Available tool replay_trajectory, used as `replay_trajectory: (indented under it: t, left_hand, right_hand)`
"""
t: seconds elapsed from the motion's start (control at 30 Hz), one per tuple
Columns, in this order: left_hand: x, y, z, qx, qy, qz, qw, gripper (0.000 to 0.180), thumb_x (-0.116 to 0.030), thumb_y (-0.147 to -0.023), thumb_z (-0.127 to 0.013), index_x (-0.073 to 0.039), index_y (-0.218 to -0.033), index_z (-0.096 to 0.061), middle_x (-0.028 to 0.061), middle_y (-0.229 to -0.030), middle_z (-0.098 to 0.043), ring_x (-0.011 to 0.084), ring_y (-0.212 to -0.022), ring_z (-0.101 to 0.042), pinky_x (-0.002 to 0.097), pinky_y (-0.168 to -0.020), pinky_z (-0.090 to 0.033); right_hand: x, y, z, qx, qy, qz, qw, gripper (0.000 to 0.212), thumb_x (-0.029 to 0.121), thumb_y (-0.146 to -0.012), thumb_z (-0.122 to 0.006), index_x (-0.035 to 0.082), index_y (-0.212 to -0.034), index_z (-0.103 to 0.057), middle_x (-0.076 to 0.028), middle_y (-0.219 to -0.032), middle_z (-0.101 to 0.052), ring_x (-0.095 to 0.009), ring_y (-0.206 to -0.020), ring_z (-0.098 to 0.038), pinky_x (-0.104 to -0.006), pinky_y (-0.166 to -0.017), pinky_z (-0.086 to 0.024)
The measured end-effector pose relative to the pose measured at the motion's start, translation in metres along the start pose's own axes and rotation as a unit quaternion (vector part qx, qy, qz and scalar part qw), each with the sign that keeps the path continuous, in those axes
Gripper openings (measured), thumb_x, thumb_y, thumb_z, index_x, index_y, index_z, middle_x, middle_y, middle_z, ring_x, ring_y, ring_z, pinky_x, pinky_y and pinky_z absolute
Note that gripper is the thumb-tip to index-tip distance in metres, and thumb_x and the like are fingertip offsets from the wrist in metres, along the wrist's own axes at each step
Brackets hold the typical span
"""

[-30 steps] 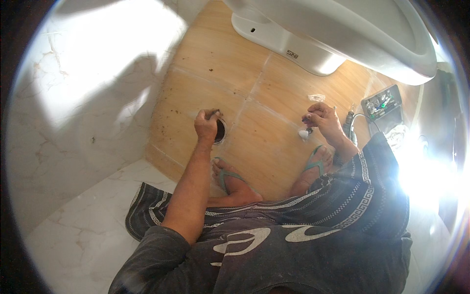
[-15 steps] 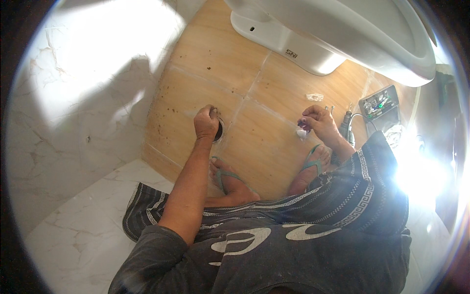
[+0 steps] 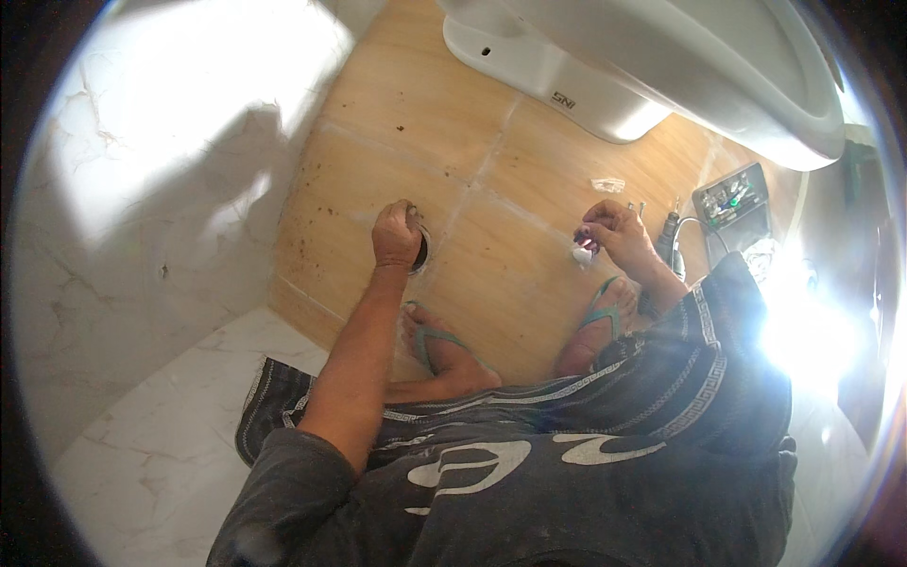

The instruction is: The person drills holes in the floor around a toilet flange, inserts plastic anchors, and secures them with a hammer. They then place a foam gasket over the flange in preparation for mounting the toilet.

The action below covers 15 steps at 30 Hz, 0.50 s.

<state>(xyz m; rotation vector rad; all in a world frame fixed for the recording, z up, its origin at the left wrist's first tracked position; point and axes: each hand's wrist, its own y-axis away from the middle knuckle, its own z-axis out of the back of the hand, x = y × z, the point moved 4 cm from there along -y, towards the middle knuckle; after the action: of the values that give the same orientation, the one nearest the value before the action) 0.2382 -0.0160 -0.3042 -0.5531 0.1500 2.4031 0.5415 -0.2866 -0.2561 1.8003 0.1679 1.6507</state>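
Note:
My left hand [image 3: 394,234] is closed, fingers curled under, at the edge of a dark round opening [image 3: 421,251] in the wood-look tiled floor. What its fingers grip, if anything, is hidden. On the right, my right hand [image 3: 616,231] pinches a small white-and-purple thing [image 3: 583,252] low over the floor, and its fingertips look purple. The kind of that small thing cannot be made out. A small clear crumpled piece [image 3: 607,185], like plastic, lies just beyond this hand.
A white ceramic sink or toilet fixture [image 3: 605,104] fills the far right. Right of my right hand are a corded power tool [image 3: 669,236] and an open dark case [image 3: 732,203] with small parts. A pale marble-look wall [image 3: 123,255] rises at left. My sandalled feet [image 3: 430,340] stand close behind the hands.
Almost nothing differs. My left forearm has shifted slightly left, while both hands stay in nearly the same places with the same closed grips.

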Motion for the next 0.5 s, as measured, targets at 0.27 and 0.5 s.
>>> replay_trajectory:
  t: [0.27,0.5]
  left_hand:
    - [0.009,0.009,0.001,-0.021,0.051,0.017,0.998,0.019,-0.014,-0.09,-0.066,-0.001,-0.102,-0.073,0.0173,-0.098,-0.072,0.0388,-0.096,-0.068,0.0469,-0.088,-0.054]
    - [0.004,0.001,0.005,-0.01,0.1,0.063,0.993,0.021,-0.018,-0.088,-0.07,-0.002,-0.101,-0.074,0.0189,-0.1,-0.073,0.0382,-0.094,-0.07,0.046,-0.086,-0.055]
  right_hand:
    - [0.039,-0.002,-0.018,0.028,0.015,0.03,0.999,0.015,0.004,-0.096,-0.066,-0.006,-0.105,-0.061,-0.016,-0.093,-0.074,-0.02,-0.082,-0.073,-0.0325,-0.073,-0.061]
    - [0.024,0.002,-0.003,0.004,0.004,0.001,1.0,0.018,0.002,-0.096,-0.064,-0.008,-0.109,-0.058,-0.017,-0.093,-0.073,-0.021,-0.082,-0.072,-0.0325,-0.072,-0.06]
